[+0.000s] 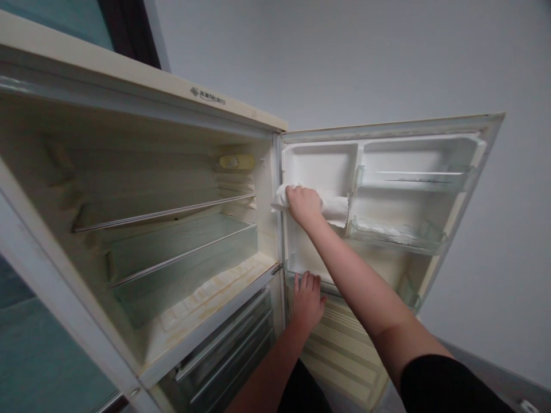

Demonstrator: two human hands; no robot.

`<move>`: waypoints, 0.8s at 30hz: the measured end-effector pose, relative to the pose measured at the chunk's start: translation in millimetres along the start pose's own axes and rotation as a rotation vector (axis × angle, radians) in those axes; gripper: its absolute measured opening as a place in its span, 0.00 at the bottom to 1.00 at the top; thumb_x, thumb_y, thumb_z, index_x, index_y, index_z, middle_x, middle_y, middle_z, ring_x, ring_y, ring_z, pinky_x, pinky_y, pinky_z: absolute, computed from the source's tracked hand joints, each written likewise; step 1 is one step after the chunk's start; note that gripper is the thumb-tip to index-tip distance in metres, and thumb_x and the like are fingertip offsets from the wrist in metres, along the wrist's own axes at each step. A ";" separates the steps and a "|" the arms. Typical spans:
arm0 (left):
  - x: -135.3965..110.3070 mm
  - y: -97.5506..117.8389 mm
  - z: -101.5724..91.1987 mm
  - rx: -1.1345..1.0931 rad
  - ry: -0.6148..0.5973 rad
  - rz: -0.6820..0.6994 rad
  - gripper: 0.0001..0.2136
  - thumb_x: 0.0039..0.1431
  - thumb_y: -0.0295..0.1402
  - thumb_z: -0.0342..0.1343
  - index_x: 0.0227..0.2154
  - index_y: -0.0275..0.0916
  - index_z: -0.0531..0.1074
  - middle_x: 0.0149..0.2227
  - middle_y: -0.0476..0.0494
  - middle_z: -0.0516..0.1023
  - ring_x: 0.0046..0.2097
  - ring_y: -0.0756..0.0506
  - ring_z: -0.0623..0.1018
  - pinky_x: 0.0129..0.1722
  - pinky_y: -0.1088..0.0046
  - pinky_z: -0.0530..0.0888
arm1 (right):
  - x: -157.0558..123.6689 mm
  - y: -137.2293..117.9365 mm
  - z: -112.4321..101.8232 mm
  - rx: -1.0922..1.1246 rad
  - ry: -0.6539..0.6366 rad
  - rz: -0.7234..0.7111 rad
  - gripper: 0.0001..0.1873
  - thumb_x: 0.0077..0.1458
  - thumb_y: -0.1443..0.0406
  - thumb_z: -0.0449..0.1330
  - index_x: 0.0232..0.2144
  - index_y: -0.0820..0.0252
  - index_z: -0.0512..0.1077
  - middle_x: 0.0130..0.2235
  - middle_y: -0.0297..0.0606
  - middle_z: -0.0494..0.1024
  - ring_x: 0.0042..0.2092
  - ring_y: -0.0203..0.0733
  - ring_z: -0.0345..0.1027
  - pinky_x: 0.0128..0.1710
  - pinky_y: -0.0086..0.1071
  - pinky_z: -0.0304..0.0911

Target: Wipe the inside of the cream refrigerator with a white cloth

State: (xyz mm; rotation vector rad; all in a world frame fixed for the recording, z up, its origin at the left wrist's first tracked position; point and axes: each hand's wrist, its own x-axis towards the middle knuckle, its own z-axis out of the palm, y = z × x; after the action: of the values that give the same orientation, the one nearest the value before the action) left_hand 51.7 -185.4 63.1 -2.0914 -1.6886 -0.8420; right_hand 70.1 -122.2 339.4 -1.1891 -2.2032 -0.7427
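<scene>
My right hand [303, 204] is closed around a crumpled white paper towel [336, 209] with a jagged edge. It holds the towel against the upper inner side of the open fridge door [321, 163], near the hinge. Lower down, my left hand [309, 299] rests with fingers spread at the clear rim at the bottom of the upper door. Two clear door racks, an upper one [413, 180] and a lower one [396, 236], are to the right of the towel.
The open fridge compartment [267, 229] has a glass shelf [167, 209] and a clear drawer [189, 261]. Yellowish stains mark its floor [210, 298]. Below, a second compartment with drawers [232, 350] stands open beside a ribbed lower door [344, 350]. A pale wall [486, 241] is behind the doors.
</scene>
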 end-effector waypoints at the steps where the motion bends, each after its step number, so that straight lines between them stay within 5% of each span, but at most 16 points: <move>1: 0.0 -0.2 -0.8 -0.001 -0.004 0.001 0.23 0.58 0.37 0.57 0.55 0.38 0.65 0.54 0.37 0.73 0.63 0.35 0.65 0.67 0.45 0.53 | -0.6 -0.5 2.4 -0.006 0.018 -0.006 0.15 0.64 0.70 0.46 0.47 0.66 0.69 0.44 0.55 0.76 0.45 0.51 0.74 0.39 0.37 0.66; 10: -0.2 -1.7 -3.1 -0.016 -0.017 0.004 0.23 0.58 0.37 0.57 0.55 0.37 0.65 0.54 0.38 0.72 0.63 0.36 0.64 0.67 0.46 0.54 | -4.8 3.4 10.0 -0.033 0.064 -0.087 0.18 0.66 0.59 0.47 0.50 0.66 0.65 0.47 0.55 0.72 0.45 0.52 0.69 0.43 0.40 0.62; 15: -0.7 -3.1 0.7 -0.010 0.002 0.013 0.23 0.58 0.36 0.57 0.56 0.36 0.65 0.54 0.37 0.73 0.63 0.36 0.65 0.67 0.46 0.54 | -17.4 -4.2 12.8 0.016 0.125 -0.124 0.22 0.66 0.67 0.40 0.56 0.66 0.65 0.52 0.54 0.71 0.51 0.54 0.65 0.51 0.44 0.58; 21: -2.8 -9.0 11.2 -0.019 0.024 0.050 0.26 0.60 0.36 0.54 0.61 0.40 0.61 0.60 0.37 0.69 0.65 0.35 0.63 0.67 0.44 0.54 | -57.6 -26.1 41.4 0.204 0.231 -0.090 0.29 0.66 0.63 0.43 0.68 0.54 0.52 0.71 0.40 0.46 0.71 0.49 0.32 0.67 0.46 0.39; 24: -1.3 -11.5 15.3 -0.037 0.045 0.080 0.26 0.62 0.34 0.50 0.63 0.46 0.59 0.64 0.42 0.66 0.67 0.34 0.60 0.67 0.42 0.51 | -77.9 -35.4 67.2 0.335 0.231 -0.066 0.27 0.66 0.62 0.43 0.66 0.53 0.58 0.70 0.39 0.51 0.71 0.45 0.35 0.66 0.44 0.44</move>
State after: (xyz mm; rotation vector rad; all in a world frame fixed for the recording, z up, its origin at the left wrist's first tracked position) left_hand 44.1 -174.6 49.1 -2.1326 -1.5676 -0.8951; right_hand 64.4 -137.6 231.9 -0.8257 -2.0786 -0.4835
